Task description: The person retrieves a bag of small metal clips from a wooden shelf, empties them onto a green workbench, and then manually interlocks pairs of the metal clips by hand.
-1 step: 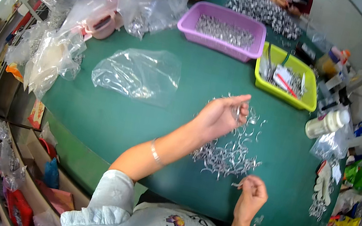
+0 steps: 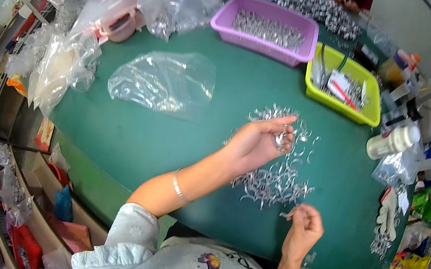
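Observation:
My left hand (image 2: 257,145) is over the green table, its palm half turned up and fingers curled round several shiny curved metal strips (image 2: 282,139). Beneath and beyond it lies a loose pile of similar curved metal strips (image 2: 273,185), partly hidden by the hand. Nearer the table's front edge, my right hand (image 2: 304,228) is closed in a pinch, with a small metal strip (image 2: 286,215) sticking out at the fingertips. That strip's full shape is hidden by the fingers.
A clear plastic bag (image 2: 164,82) lies left of the pile. Beyond stand a purple basket (image 2: 259,48) of metal pieces and a yellow-green basket (image 2: 341,106) with tools. A white bottle (image 2: 393,143) and a glove (image 2: 387,214) are at right. Plastic bags (image 2: 67,59) crowd the left.
My left hand has drawn slightly nearer to me, uncovering more strips beyond it, and the metal in its fingers shows more. The right hand keeps its pinch. The whole view has shifted a little.

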A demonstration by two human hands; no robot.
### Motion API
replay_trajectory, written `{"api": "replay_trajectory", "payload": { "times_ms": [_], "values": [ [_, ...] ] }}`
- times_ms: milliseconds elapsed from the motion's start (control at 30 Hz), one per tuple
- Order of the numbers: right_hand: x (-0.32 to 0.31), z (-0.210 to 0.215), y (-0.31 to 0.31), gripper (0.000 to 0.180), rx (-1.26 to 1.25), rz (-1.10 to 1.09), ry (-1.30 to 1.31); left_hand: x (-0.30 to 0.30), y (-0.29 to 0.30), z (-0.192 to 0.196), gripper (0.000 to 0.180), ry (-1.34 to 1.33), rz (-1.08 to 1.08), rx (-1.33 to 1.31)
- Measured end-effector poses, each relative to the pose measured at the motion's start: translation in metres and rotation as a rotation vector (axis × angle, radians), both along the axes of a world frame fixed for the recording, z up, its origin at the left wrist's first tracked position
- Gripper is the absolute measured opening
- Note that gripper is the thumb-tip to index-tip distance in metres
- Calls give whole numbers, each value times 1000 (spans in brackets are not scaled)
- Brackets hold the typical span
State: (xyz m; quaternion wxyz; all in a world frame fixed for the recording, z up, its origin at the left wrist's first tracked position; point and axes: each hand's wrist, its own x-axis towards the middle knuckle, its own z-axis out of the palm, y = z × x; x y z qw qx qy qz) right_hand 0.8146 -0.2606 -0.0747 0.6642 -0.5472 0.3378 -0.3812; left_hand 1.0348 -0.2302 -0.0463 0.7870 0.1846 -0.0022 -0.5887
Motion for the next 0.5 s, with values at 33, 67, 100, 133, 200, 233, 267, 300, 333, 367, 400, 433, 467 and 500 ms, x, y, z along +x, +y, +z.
{"api": "replay_trajectory", "payload": {
  "times_ms": [33, 67, 100, 133, 200, 233, 267, 300, 333, 367, 400, 433, 467, 500],
  "values": [
    [0, 5, -1, 14, -18, -1, 1, -11, 19, 1, 32, -62, 44, 61],
    [2, 7, -1, 14, -39, -3, -7, -18, 34, -1, 34, -134, 83, 120],
    [4, 7, -1, 14, -67, -8, -22, -24, 46, -8, 37, -246, 89, 183],
    [3, 3, -3, 14, -37, 10, -12, -28, 56, -18, 39, -361, 97, 246],
    [0, -5, -4, 14, 16, 43, 6, -40, 68, -39, 46, -660, 99, 357],
    [0, -8, -3, 14, 66, 54, -27, -43, 71, -47, 46, -907, 142, 399],
    [0, -11, 0, 14, 115, 65, -61, -46, 73, -52, 46, -1157, 183, 435],
    [0, -13, 2, 14, 163, 76, -90, -50, 76, -56, 46, -1402, 224, 465],
    [-1, -11, 3, 16, 172, 86, -80, -54, 76, -35, 44, -1558, 188, 546],
    [-3, -10, 7, 17, 138, 100, -65, -60, 77, -30, 41, -1598, 225, 566],
    [-3, -9, 9, 18, 98, 117, -57, -65, 77, -26, 39, -1645, 273, 583],
    [-2, -8, 11, 19, 59, 134, -48, -70, 78, -22, 37, -1690, 321, 600],
    [-3, -2, 12, 21, 73, 167, -65, -76, 80, -13, 37, -1689, 275, 529],
    [-3, 2, 16, 21, 85, 179, -79, -83, 87, -2, 37, -1686, 230, 463]
  ]
}}
